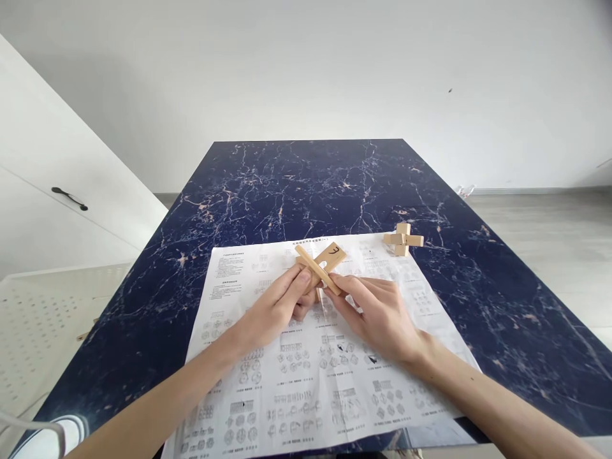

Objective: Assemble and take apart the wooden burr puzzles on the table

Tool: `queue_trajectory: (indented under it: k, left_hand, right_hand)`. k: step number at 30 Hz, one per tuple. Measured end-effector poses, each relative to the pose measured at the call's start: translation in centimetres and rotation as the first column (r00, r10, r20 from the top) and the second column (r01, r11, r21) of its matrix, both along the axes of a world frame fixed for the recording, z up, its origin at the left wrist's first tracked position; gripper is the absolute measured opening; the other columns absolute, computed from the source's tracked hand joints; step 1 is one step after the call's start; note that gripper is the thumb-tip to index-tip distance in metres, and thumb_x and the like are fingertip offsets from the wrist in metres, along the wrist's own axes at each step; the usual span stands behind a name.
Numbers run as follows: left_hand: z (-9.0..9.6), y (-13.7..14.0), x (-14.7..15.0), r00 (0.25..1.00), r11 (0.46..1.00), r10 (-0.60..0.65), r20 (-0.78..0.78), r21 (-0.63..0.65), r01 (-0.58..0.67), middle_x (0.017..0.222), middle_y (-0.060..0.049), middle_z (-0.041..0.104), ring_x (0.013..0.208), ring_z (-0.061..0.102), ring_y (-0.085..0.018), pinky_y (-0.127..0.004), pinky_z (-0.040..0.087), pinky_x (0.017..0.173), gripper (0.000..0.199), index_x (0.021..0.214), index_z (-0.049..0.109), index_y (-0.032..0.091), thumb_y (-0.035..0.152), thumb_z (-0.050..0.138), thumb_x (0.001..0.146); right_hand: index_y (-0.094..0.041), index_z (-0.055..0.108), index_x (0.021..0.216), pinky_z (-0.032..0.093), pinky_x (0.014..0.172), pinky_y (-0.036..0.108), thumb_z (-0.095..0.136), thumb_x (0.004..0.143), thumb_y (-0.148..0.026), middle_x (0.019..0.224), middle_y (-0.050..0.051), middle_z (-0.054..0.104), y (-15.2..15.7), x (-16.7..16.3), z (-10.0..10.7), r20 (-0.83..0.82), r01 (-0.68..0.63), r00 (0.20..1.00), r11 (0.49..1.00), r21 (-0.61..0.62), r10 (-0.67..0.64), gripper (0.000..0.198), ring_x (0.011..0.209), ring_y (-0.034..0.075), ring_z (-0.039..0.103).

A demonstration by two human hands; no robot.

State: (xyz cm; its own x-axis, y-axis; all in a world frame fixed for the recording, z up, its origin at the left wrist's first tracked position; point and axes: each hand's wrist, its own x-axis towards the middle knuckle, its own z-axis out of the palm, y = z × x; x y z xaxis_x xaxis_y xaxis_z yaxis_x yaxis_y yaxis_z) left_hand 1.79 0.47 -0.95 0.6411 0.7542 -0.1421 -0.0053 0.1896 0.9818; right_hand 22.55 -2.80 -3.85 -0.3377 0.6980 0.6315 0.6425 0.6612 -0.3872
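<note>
My left hand point(285, 296) is closed around a flat wooden puzzle piece point(335, 254) that bears a black handwritten mark and has a notch in its side. A slim wooden puzzle strip point(310, 260) crosses over it at an angle. My right hand point(375, 312) pinches the lower right end of that strip. Part of another wooden bit shows below, mostly hidden by my fingers. Both hands are just above a printed instruction sheet point(296, 350) covered in line drawings.
An assembled wooden cross-shaped puzzle point(403, 240) rests at the sheet's upper right corner. The sheet lies on a dark blue marbled table point(296, 185). A white cabinet with a black handle point(69, 199) and a white perforated basket point(43, 319) stand to the left.
</note>
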Motion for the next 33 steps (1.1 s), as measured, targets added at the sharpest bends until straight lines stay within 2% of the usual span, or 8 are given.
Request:
queue_trajectory:
  k: [4,10,15,18,23,33]
  left_hand:
    - [-0.03,0.00,0.09,1.000,0.999,0.016,-0.012,0.036,-0.016,0.071,0.007,0.030,0.058,0.021,-0.012,-0.030,0.021,0.053,0.033,0.093,0.045,0.022,0.047,0.040,0.114]
    - [0.12,-0.16,0.12,0.999,0.998,0.001,-0.041,0.055,0.001,0.072,0.007,0.031,0.058,0.022,-0.012,-0.029,0.023,0.052,0.030,0.108,0.050,0.021,0.048,0.037,0.114]
    - [0.46,-0.07,-0.22,0.996,0.997,-0.025,-0.086,0.073,0.031,0.072,0.007,0.031,0.057,0.022,-0.012,-0.030,0.024,0.052,0.032,0.106,0.049,0.021,0.049,0.035,0.114]
    - [0.54,0.09,-0.39,0.994,0.995,-0.051,-0.094,0.082,0.059,0.072,0.007,0.031,0.057,0.022,-0.012,-0.031,0.024,0.052,0.034,0.106,0.050,0.021,0.050,0.034,0.114]
    - [0.75,0.31,-0.51,0.993,0.995,-0.082,-0.081,0.045,0.086,0.073,0.006,0.030,0.058,0.020,-0.013,-0.032,0.022,0.054,0.035,0.097,0.049,0.022,0.048,0.034,0.115]
    - [0.39,0.25,-0.45,0.995,0.994,-0.088,-0.046,0.062,0.091,0.072,0.007,0.030,0.057,0.020,-0.012,-0.031,0.023,0.053,0.031,0.106,0.051,0.020,0.044,0.034,0.116]
  right_hand:
    - [-0.018,0.063,0.110,0.041,0.051,0.029,0.055,0.107,-0.013,0.073,0.000,0.071,0.06,0.00,0.08,0.006,-0.027,1.000,1.000,0.004,0.026,0.010,0.055,0.013,0.058]
    - [-0.020,0.064,0.109,0.042,0.052,0.029,0.053,0.109,-0.016,0.070,-0.001,0.069,-0.10,-0.03,0.00,0.010,-0.008,1.000,1.000,0.018,0.008,0.012,0.054,0.013,0.056]
    - [-0.020,0.063,0.116,0.041,0.051,0.030,0.052,0.110,-0.016,0.075,0.000,0.071,-0.13,0.23,0.07,0.017,-0.056,0.998,0.998,0.021,0.056,0.013,0.055,0.013,0.057]
    - [-0.021,0.062,0.115,0.041,0.052,0.030,0.050,0.111,-0.018,0.077,0.001,0.071,-0.09,0.37,0.21,0.031,-0.077,0.996,0.997,-0.022,0.078,0.014,0.056,0.013,0.057]
    - [-0.020,0.062,0.113,0.042,0.052,0.030,0.049,0.111,-0.017,0.079,0.002,0.072,-0.05,0.42,0.45,0.008,-0.075,0.997,0.996,-0.039,0.075,0.014,0.058,0.013,0.059]
    - [-0.019,0.064,0.115,0.048,0.056,0.029,0.049,0.111,-0.016,0.083,0.004,0.076,-0.13,0.27,0.28,0.010,-0.061,0.998,0.998,-0.010,0.061,0.016,0.063,0.015,0.066]
